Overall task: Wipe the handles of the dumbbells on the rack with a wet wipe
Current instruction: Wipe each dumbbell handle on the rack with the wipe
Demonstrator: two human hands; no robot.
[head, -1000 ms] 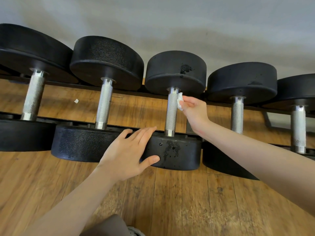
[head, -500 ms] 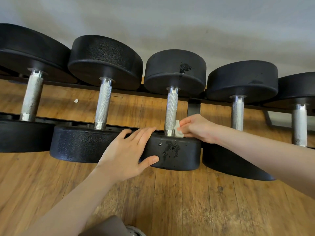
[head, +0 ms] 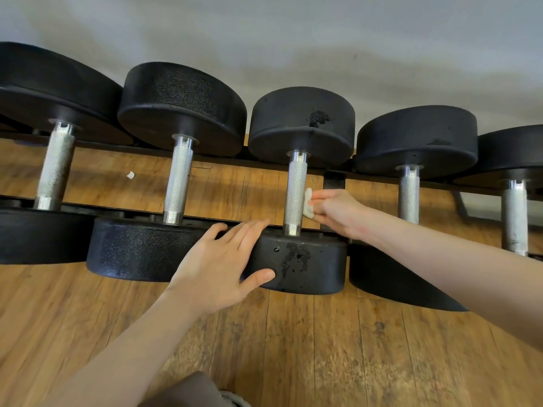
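Several black dumbbells with knurled silver handles lie side by side on a low black rack point(head: 335, 180). My right hand point(head: 338, 211) pinches a small white wet wipe point(head: 308, 203) and holds it against the right side of the middle dumbbell's handle point(head: 295, 192), about halfway down. My left hand point(head: 223, 268) rests with straight fingers on the near head of that middle dumbbell point(head: 305, 261), thumb on its front face. Wet dark patches show on both heads of this dumbbell.
Neighbouring handles stand close by: one to the left point(head: 177, 180), one to the right point(head: 409, 195). A small white scrap point(head: 130, 175) lies on the wooden floor point(head: 293, 348) under the rack. A pale wall runs behind.
My right hand slid the wipe from the top of the handle down to its base, then back up to the middle. My left hand stayed in place.
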